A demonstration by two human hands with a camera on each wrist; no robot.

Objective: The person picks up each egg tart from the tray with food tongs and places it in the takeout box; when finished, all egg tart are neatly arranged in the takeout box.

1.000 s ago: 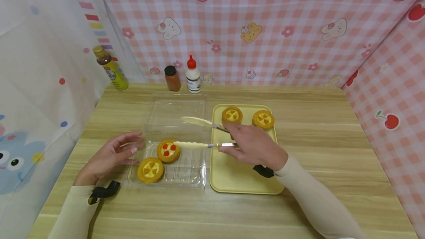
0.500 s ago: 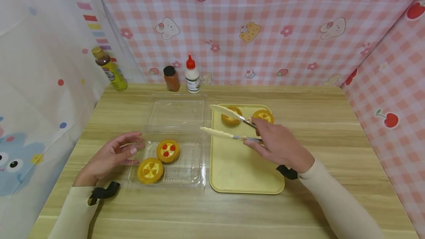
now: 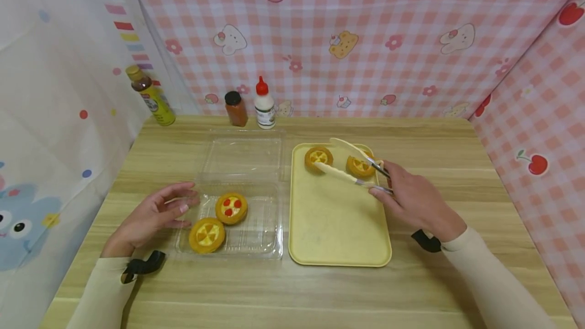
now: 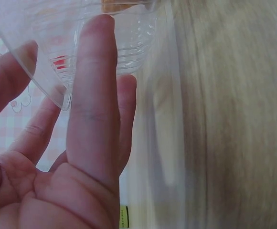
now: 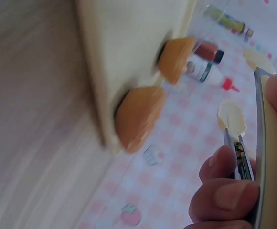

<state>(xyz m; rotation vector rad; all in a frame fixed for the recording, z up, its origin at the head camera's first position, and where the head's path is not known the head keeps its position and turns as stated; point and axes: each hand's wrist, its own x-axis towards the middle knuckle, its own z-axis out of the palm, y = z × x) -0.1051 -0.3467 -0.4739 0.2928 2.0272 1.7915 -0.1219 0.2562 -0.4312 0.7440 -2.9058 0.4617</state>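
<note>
My right hand (image 3: pixel 418 199) holds a pair of tongs (image 3: pixel 340 173) with cream tips and metal arms. The tips are spread apart over the back of the yellow tray (image 3: pixel 338 227), with nothing between them. Below them, one tart (image 3: pixel 318 156) sits at the back left and another tart (image 3: pixel 361 167) at the back right, partly covered by the tongs. At the left edge of the clear plastic box (image 3: pixel 256 232), my left hand (image 3: pixel 153 215) has loosely spread fingers by the rim. Inside are a tart with red dots (image 3: pixel 231 208) and a tart with yellow wedges (image 3: pixel 207 235).
The box's clear lid (image 3: pixel 244 154) lies folded back behind it. Along the table's back edge stand a yellow-labelled bottle (image 3: pixel 155 100), a jar with a black cap (image 3: pixel 236 110) and a white squeeze bottle (image 3: pixel 265 108). A checked cloth (image 3: pixel 292 29) hangs behind.
My right hand has carried the spread tongs rightward, from over the box to above the tray's back right tart. My left hand and the tarts have stayed in place.
</note>
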